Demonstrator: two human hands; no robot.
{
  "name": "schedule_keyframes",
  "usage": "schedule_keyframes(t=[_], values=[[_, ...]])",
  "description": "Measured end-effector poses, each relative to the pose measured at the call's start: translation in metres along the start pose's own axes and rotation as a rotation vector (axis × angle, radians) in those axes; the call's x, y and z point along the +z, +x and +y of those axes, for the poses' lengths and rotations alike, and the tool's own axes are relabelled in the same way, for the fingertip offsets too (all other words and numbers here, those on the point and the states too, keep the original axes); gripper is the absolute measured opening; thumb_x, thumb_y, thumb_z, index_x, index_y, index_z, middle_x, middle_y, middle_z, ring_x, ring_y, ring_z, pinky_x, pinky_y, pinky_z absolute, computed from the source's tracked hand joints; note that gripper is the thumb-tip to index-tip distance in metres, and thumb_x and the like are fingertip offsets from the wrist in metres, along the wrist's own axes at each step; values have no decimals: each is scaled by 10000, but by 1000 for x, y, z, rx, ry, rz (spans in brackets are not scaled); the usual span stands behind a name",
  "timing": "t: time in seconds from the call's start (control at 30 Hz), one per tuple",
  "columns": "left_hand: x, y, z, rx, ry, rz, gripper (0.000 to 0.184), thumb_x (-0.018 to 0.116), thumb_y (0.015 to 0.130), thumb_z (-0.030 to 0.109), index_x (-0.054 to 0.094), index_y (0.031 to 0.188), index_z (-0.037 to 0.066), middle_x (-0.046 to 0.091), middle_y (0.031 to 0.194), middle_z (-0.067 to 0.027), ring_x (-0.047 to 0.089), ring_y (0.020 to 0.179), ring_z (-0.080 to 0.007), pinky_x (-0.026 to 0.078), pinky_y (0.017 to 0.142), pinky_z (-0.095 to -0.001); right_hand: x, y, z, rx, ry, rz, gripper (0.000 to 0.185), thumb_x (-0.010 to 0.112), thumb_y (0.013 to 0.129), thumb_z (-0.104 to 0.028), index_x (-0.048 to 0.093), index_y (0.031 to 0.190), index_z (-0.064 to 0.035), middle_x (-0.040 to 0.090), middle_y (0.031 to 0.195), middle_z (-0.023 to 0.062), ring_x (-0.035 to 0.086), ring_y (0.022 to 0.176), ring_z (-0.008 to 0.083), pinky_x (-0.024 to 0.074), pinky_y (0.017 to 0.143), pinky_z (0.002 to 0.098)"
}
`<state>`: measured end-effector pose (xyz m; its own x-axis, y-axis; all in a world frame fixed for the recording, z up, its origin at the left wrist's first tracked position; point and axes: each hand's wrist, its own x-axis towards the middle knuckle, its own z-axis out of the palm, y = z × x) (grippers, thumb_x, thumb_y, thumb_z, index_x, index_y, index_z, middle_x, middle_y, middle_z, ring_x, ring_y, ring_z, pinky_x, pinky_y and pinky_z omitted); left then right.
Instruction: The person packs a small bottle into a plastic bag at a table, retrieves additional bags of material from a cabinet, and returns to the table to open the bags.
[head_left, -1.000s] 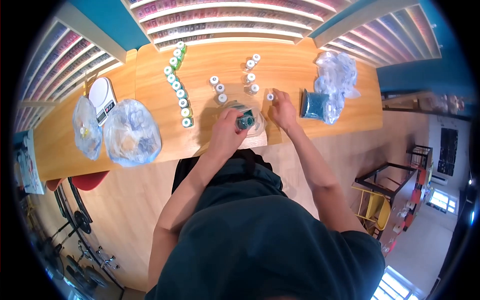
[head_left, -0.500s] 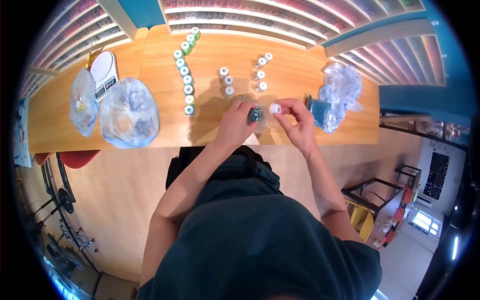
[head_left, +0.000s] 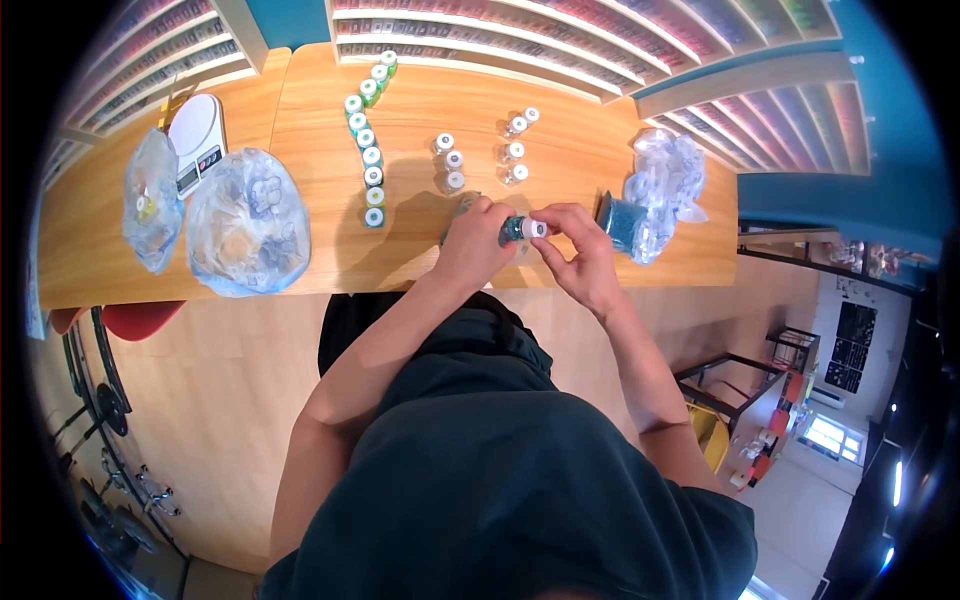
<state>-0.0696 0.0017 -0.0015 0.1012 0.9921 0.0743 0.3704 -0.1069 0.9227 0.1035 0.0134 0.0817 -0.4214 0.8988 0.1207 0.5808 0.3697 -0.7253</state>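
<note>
The wooden tabletop (head_left: 430, 85) spreads under my fingers and out to both sides, with a tiered rack (head_left: 480, 45) of small packs beyond them at its far edge. Well to the left of my fingers sits a big round plastic bag (head_left: 248, 222). Crumpled clear plastic (head_left: 665, 180) lies ahead and to their right. Farther left than the big bag are a smaller plastic bag (head_left: 152, 200) and, beyond both, a white scale (head_left: 197, 130). A teal packet (head_left: 622, 220) lies near my right fingers (head_left: 555, 214), against the crumpled plastic. Ahead and left runs a line of capped bottles (head_left: 373, 160); two groups of clear bottles (head_left: 454, 162) stand closer ahead. My left fingers (head_left: 485, 208) are wrapped round a bottle of teal beads (head_left: 511, 229), tipped toward the right — and my right thumb and forefinger pinch its white cap (head_left: 533, 229) at the mouth; whether it is seated, I cannot tell.
</note>
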Motion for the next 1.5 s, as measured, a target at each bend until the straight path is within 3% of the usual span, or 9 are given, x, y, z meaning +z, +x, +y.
schedule_keyframes(t=[0.57, 1.07, 1.27, 1.37, 1.5], values=[[-2, 2, 2, 35, 25, -49, 312, 779, 683, 68, 691, 976, 7, 639, 938, -167, 650, 863, -373, 538, 758, -418, -7, -2, -1, -29, -69, -86, 328, 713, 784, 83, 683, 1086, -41, 655, 1093, 129, 645, 1025, 316, 525, 872, 359], [5, 3, -6, 115, 37, -76, 283, 774, 692, 76, 680, 953, 19, 633, 912, -181, 657, 841, -383, 544, 752, -443, -15, -2, 5, -78, -112, -157, 356, 686, 763, 117, 700, 1072, -62, 678, 1104, 107, 642, 1050, 305, 522, 892, 369], [5, 2, -4, 59, 52, -83, 299, 785, 676, 80, 692, 951, 10, 651, 927, -164, 649, 865, -371, 540, 764, -427, -11, -3, 5, 5, -72, -116, 296, 719, 792, 40, 675, 1073, -41, 658, 1012, 133, 651, 934, 323, 535, 810, 378], [6, 2, -4, 48, 58, -81, 303, 786, 676, 78, 688, 955, 12, 651, 927, -164, 651, 867, -372, 541, 760, -432, -9, -3, 4, 77, -67, -110, 225, 746, 833, -31, 669, 1043, -24, 653, 939, 146, 662, 837, 294, 537, 737, 363], [5, 0, -2, 83, 46, -65, 271, 769, 699, 74, 674, 948, 26, 624, 913, -188, 654, 813, -399, 541, 720, -456, -4, -6, 8, 194, -194, -105, 299, 813, 821, -181, 679, 1027, -10, 666, 861, 116, 657, 753, 228, 536, 692, 317]])
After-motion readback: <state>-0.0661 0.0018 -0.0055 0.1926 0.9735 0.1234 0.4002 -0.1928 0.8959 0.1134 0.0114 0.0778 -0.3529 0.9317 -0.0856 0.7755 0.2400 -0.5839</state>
